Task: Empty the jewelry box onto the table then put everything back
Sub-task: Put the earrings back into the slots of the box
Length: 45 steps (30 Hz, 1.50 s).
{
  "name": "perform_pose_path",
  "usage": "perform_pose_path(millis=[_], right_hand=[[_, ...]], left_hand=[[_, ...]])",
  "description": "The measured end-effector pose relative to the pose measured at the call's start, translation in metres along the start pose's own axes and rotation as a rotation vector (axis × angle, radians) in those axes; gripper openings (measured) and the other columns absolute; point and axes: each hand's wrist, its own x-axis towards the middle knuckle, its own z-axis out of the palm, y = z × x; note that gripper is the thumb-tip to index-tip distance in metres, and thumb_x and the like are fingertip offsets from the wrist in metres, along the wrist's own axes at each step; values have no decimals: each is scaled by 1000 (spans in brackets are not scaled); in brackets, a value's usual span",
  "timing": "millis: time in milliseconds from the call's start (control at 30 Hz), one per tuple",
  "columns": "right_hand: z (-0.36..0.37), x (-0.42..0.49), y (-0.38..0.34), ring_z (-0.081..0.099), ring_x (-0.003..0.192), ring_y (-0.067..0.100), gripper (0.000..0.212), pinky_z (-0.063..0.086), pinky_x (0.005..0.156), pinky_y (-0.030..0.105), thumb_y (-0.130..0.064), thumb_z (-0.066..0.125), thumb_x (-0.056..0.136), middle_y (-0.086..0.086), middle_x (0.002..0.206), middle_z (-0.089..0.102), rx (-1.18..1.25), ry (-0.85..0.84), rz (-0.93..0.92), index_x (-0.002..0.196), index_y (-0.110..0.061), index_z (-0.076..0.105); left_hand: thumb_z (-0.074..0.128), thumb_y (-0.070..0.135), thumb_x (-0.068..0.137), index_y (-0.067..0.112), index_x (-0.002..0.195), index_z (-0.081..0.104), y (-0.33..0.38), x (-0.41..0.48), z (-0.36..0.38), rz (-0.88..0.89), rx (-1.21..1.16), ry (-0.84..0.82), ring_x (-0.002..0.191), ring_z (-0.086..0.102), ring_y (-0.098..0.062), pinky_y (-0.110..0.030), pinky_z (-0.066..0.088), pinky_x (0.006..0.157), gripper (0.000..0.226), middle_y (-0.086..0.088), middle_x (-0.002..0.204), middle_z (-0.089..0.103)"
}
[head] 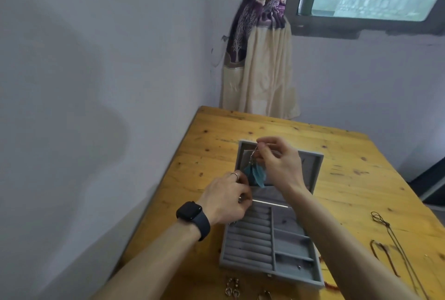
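An open grey jewelry box (272,239) lies on the wooden table (342,179), its lid tipped back towards the wall. Its ring rolls and side compartments look bare apart from a tiny bead near the front. My right hand (279,164) pinches the hook of a blue feather earring (256,175) above the lid's inside. My left hand (228,199), with a ring and a black watch, has its fingers curled at the box's left hinge edge, just below the feathers; whether it pinches something small I cannot tell.
Cord necklaces (395,242) lie on the table at the right. A pair of metal earrings (232,286) and other small pieces sit by the table's front edge. A wall runs along the left, and a tied curtain (260,63) hangs behind the table.
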Motion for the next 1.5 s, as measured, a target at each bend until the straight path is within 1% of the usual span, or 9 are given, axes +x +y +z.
perform_pose_path(millis=[367,567,767,967,1100,1200,1300,1400,1500], right_hand=[[2,-9,2,75,86,21,8,61,74,29,-14,62,98,6,88,74,284,176,62,97,-18,70],[3,-22,24,72,92,17,18,59,85,45,-18,63,97,-3,91,73,55,112,1,91,-34,69],[1,-31,42,70,81,1,13,59,81,36,-16,65,95,-11,84,73,-200,27,9,94,-29,69],[4,-19,34,63,84,5,9,56,75,30,-19,61,98,-8,90,68,-387,16,-182,102,-23,68],[9,-12,32,64,83,16,10,55,75,41,-22,56,100,0,90,67,-387,37,-159,102,-21,65],[12,-9,34,65,82,18,10,54,76,43,-17,56,100,1,89,68,-359,52,-142,103,-18,66],[13,-6,35,66,84,18,11,55,80,43,-13,57,99,1,92,69,-319,59,-108,106,-15,66],[11,-3,35,67,85,14,12,57,79,38,-13,58,99,-1,93,70,-289,69,-93,108,-17,64],[7,0,37,66,83,4,11,57,76,28,-14,61,98,-8,91,68,-275,76,-97,106,-20,64]], left_hand=[[56,41,92,29,101,72,-2,-5,-1,12,-4,-7,111,47,-13,-33,46,90,21,11,125,53],[58,41,91,29,96,72,-2,-4,-3,-11,-48,-15,111,49,-11,-30,47,89,19,12,126,52],[60,43,90,32,95,71,0,-1,-2,-45,-63,-14,114,49,-10,-27,44,88,16,14,131,49],[57,41,90,29,94,71,0,7,-7,-74,-79,-37,111,53,-13,-33,50,87,18,13,129,52],[55,38,91,26,97,70,1,17,-10,-95,-104,-42,97,57,-14,-32,51,74,20,10,120,56],[57,35,92,25,96,71,-4,22,-11,-117,-242,-22,89,58,-9,-37,55,79,18,12,103,60],[61,40,91,35,90,70,-12,27,-12,-164,-391,155,86,57,-2,-31,54,77,10,16,98,59],[65,47,88,45,83,67,-17,40,-14,-218,-448,313,109,55,-6,-29,48,90,6,13,121,51],[67,43,90,40,84,69,-21,60,-19,-223,-533,143,126,48,-10,-32,39,98,7,11,124,59]])
